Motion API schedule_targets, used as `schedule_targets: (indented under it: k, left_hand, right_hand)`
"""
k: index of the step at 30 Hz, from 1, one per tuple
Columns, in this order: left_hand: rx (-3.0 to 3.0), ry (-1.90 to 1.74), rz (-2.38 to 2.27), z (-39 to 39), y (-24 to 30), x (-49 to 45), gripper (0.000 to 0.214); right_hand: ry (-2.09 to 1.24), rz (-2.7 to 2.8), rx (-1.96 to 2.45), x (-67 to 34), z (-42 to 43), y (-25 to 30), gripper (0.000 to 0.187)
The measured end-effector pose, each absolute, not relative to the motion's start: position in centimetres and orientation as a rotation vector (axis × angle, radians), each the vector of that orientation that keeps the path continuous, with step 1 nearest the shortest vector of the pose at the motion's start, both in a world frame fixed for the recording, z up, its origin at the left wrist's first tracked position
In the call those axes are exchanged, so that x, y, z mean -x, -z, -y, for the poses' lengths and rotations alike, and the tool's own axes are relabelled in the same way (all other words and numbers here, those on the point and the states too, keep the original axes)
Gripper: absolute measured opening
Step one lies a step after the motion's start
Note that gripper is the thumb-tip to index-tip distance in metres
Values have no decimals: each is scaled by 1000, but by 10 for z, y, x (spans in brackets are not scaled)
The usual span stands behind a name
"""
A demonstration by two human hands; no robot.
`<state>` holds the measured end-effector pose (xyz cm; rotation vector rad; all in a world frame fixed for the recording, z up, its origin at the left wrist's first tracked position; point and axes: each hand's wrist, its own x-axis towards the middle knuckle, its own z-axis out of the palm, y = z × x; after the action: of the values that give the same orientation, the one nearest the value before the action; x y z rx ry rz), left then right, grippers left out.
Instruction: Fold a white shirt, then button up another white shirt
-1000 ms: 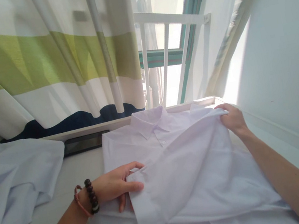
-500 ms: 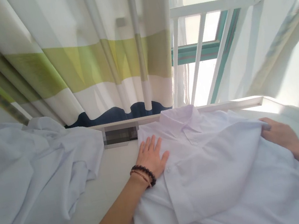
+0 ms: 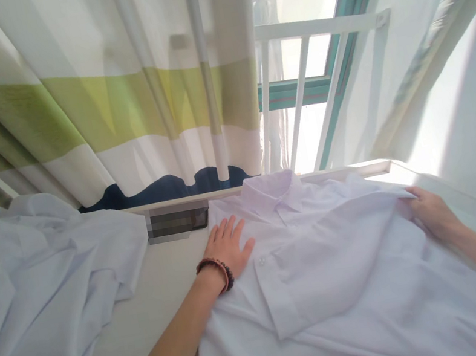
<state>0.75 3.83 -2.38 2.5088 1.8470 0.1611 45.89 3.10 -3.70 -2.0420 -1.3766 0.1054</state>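
Note:
A white button-up shirt [image 3: 346,269] lies spread on a white surface, its collar [image 3: 270,190] at the far edge. One sleeve is folded across the front, its buttoned cuff [image 3: 280,296] toward the left side. My left hand [image 3: 227,247], with bracelets at the wrist, lies flat on the shirt's left shoulder area, fingers spread. At the right shoulder my right hand [image 3: 432,211] pinches the cloth where the folded sleeve begins; its fingertips are partly hidden by the fabric.
More crumpled white cloth [image 3: 54,284] lies at the left. A dark, partly blurred-out object [image 3: 176,222] sits by the far edge. Behind are a white, green and navy curtain [image 3: 137,103], a white railing [image 3: 317,26] and a window with a teal frame [image 3: 297,94].
The view has shifted slightly to the right. My right hand still grips the shirt's shoulder, and the left still lies flat. The folded sleeve's cuff sits slightly higher.

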Motion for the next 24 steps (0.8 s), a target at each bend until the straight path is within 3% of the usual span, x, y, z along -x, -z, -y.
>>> schedule_targets:
  k: [4,8,12,18,24]
  left_hand:
    - [-2508,-155,-1877,-40,22,-9,60]
    - [-2508,-111,-1880,-40,20,-10,60]
    - [-2525,-94,-1880,-41,20,-10,61]
    - [-2543,-114,-1886,-43,24,-13,61]
    - [-2536,-114,-1866,-35,21,-13,61]
  right_hand:
    - [-196,1383,2009,-457,-13,42,48]
    - [-168,1435,2021,-452,-6,38,43]
    - [-47,1370,1992,-453,-6,36,34]
    - [63,1206,2054,-461,-7,41,42]
    - [-91,1304,2109,-466,-3,40,24]
